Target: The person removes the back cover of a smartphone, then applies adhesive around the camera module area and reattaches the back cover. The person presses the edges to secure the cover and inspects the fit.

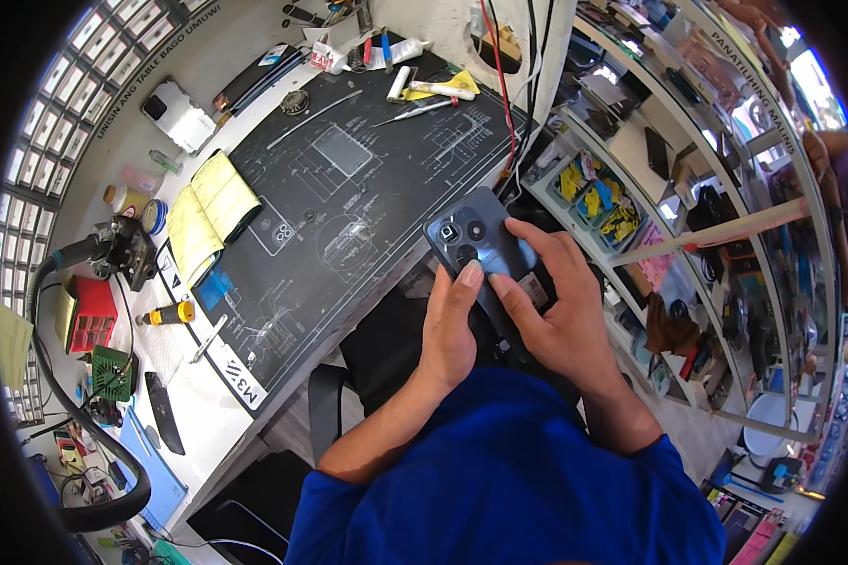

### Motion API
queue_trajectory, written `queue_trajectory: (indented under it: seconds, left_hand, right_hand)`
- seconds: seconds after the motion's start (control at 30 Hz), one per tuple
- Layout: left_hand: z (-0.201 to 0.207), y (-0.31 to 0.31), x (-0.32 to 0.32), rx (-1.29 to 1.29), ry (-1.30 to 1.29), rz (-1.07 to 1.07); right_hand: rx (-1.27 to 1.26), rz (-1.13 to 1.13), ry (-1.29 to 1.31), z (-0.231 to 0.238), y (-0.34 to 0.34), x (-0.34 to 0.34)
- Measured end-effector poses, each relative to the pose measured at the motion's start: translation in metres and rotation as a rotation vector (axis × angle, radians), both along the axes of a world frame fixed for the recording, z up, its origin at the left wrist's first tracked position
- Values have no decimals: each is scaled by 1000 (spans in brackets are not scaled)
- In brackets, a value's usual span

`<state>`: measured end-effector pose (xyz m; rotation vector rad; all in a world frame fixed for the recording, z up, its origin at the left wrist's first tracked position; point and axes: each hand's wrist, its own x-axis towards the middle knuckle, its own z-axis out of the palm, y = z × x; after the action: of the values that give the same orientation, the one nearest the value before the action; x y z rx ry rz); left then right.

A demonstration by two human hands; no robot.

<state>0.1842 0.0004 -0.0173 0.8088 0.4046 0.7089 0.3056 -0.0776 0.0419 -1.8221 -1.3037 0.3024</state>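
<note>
Biggest thing in view is the glass-and-white shelf cabinet (725,231) along the right, crammed with stock, then the white workbench (219,414) curving up the left, thanks to the fisheye. A bank of little parts drawers (28,188) covers the far left edge. Most of the bench is under a black mat (301,184) with white line drawings all over it, and the wearer's blue shirt (509,471) fills the bottom middle. Going smaller, there's an open yellow notepad (198,226) lying over the mat's left edge, and a red tray (92,315) farther left. Then the hands: the left hand (450,330) and right hand (565,320) are both clamped on one dark bluish phone (499,235), back side up, held off the bench just past the mat's near edge, in front of the shirt. Left thumb presses by the camera lenses (476,229), but I can't tell what the fingers underneath are doing. Right thumb's on the back too, with the index finger along the far side edge. Smallest stuff: a yellow-handled tool (171,314) left of the mat, and slim silver tweezers (209,339) lying near it.
</note>
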Motion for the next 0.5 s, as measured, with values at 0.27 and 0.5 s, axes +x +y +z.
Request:
queue_trajectory:
  seconds: [0.27, 0.5]
  left_hand:
    - [-1, 7, -7, 64, 13, 45]
    - [-3, 7, -6, 22, -19, 65]
  right_hand:
    - [19, 30, -6, -1, 13, -5]
    - [24, 32, -54, -2, 16, -9]
